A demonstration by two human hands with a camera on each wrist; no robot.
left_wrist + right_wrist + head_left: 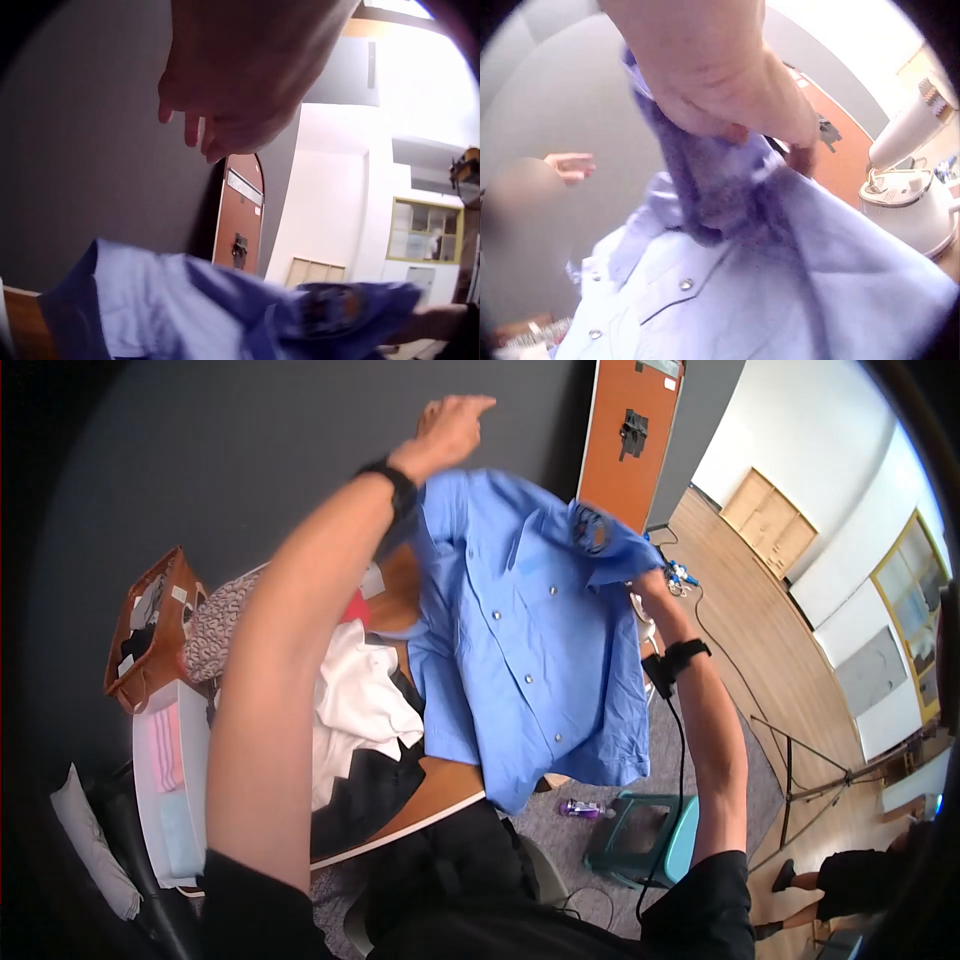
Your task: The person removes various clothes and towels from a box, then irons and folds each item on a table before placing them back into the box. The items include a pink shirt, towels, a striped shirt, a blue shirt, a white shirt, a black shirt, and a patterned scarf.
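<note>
A blue short-sleeved button shirt [545, 650] hangs in front of me over the table's edge, its snap buttons facing up and a dark round patch [591, 530] on one sleeve. With my right hand [727, 82] I grip the cloth near the shoulder and collar. Past the shirt's other shoulder, my left hand [450, 430] is raised in the air, its index finger extended, holding nothing. In the left wrist view its fingers hang apart above the cloth.
White cloth [360, 695] and black cloth [370, 800] lie on the wooden table [440, 797]. Left stand a brown basket [120, 670] and a white bin [150, 800]. A white appliance [907, 210] stands at right. A teal stool [640, 835] and purple bottle [583, 809] are on the floor.
</note>
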